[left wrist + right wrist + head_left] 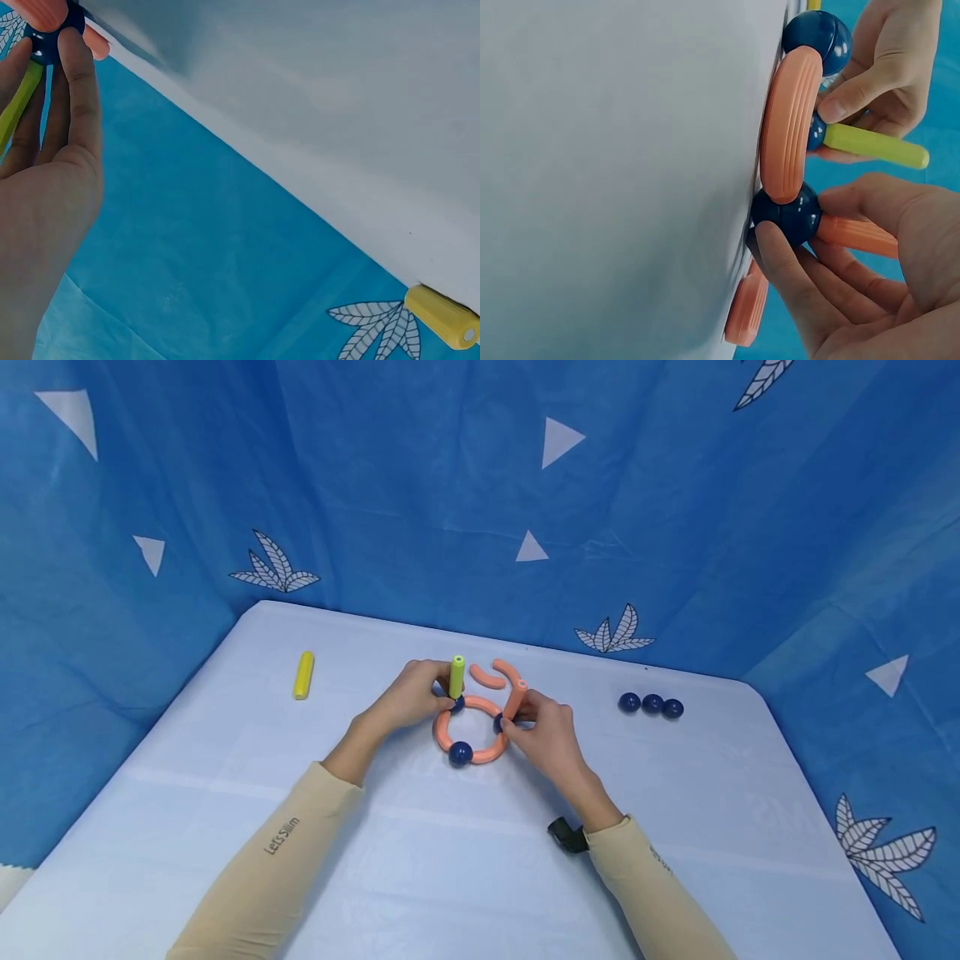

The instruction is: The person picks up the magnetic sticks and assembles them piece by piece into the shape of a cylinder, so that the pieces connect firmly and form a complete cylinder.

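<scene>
Toward the tabletop's [420, 877] 12 o'clock edge lies a ring [440, 729] of three orange arcs [491, 752] and three blue balls [461, 754], near two more arcs [487, 677] at 1, well apart from one yellow rod [303, 675] at 10 and three loose balls [652, 704] at 3. The left hand [415, 695] pinches its 11 o'clock ball [458, 703] below one green rod [457, 677]; the right hand [551, 737], its 3 o'clock ball [498, 723] below one orange rod [515, 700].

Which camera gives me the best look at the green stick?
The right wrist view: there the green stick appears large and side-on, from its free end to the dark blue ball. The head view also shows it whole, but much smaller; the left wrist view shows only part, cut off by the left edge.
</scene>
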A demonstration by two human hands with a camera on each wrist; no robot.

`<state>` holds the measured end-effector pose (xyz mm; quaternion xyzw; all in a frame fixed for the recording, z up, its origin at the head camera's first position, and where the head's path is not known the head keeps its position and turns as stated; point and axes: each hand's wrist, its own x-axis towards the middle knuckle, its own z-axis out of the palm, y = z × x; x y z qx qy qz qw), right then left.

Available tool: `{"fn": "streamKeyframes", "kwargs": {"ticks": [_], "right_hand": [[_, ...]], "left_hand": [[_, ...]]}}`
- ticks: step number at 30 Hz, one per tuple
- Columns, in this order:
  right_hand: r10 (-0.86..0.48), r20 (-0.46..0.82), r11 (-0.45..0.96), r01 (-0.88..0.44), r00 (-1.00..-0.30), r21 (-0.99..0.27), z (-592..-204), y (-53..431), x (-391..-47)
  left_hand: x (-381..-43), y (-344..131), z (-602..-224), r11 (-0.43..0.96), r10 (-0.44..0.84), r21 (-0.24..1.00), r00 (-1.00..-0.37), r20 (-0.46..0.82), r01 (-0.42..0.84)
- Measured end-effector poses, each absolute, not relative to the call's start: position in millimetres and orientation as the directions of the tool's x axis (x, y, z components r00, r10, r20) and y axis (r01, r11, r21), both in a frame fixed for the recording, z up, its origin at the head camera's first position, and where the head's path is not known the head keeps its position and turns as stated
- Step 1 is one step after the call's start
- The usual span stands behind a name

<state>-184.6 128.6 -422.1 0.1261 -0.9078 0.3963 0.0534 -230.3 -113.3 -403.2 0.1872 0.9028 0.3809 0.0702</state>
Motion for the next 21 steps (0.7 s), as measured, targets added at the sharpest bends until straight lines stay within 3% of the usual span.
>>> {"fn": "streamKeyframes", "kwargs": {"ticks": [15, 21], "right_hand": [[-0.228, 0.213, 0.670, -0.312, -0.950, -0.674, -422.7, 132.2, -183.9], [-0.211, 0.191, 0.655, -0.283, -0.959, -0.701, -423.2, 133.0, -184.4]], "left_hand": [[-229.3, -108.1, -405.9, 0.657, 0.360, 0.702, -0.933, 0.030, 0.276], [-232.2, -110.1, -400.4, 0.681, 0.395, 0.687, -0.917, -0.053, 0.254]]}}
